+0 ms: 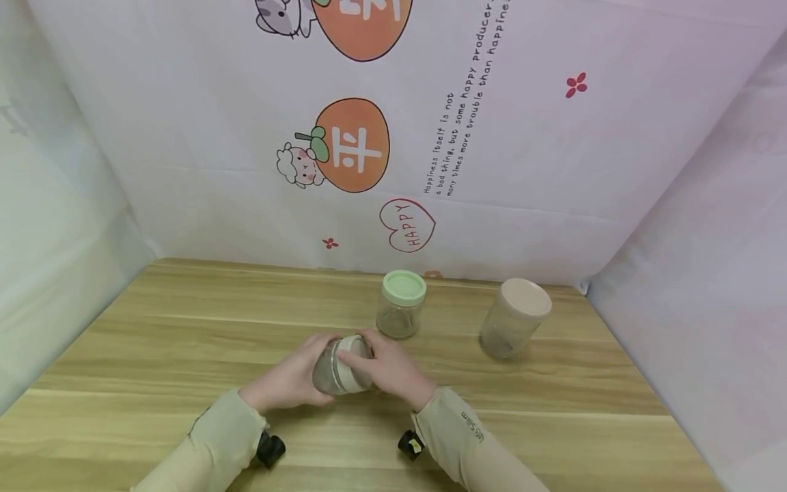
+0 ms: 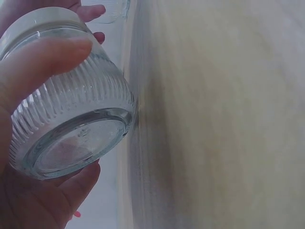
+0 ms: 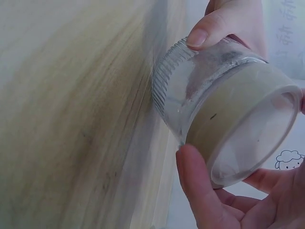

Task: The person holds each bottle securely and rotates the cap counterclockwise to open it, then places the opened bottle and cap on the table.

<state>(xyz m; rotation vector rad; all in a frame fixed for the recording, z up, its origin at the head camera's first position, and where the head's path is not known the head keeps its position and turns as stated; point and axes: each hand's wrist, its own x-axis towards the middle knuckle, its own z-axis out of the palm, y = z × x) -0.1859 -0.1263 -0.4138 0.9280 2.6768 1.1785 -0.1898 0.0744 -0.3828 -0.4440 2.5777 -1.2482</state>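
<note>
The left hand (image 1: 298, 377) grips a tilted glass jar (image 1: 324, 376) at the table's (image 1: 184, 321) near middle; the right hand (image 1: 393, 369) grips its pale lid (image 1: 350, 379) (glass might slip if either slackens). Just beyond, a green-lidded jar (image 1: 399, 311) could topple if the right hand bumps it; a beige-lidded jar (image 1: 513, 318) stands farther right.

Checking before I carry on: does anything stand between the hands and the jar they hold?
Nothing visible does. The left hand grips the tilted jar by its glass and the right hand grips its lid. The green-lidded jar stands farther back and the beige-lidded jar off to the right, neither in between.
</note>
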